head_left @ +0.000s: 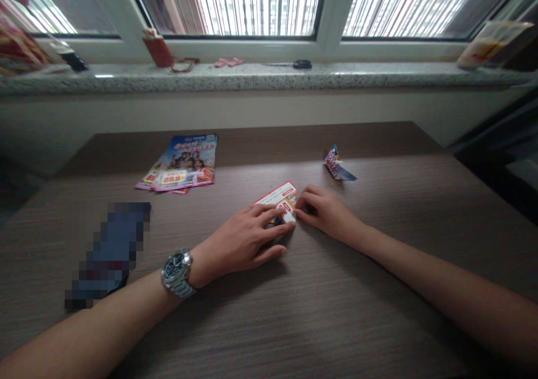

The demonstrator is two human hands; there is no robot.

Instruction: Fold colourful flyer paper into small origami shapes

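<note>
A small printed paper [277, 194], white and orange with a red edge, lies on the brown wooden table [269, 323]; part of it looks folded over. My left hand [247, 236] rests on its near side, fingers stretched out and pressing it down, hiding some of it. My right hand [321, 208] pinches the paper's right edge between thumb and forefinger. Beyond my right hand stands a folded paper shape [336, 163] in blue, red and white, with a pointed top.
A stack of colourful flyers [185, 163] lies at the back left. Nearer, a dark blurred-out flat object [111, 250] lies beside my left forearm. On the stone windowsill [235, 79] are a red case [158, 50], pink pieces [229, 62] and a dark-handled tool [300, 64].
</note>
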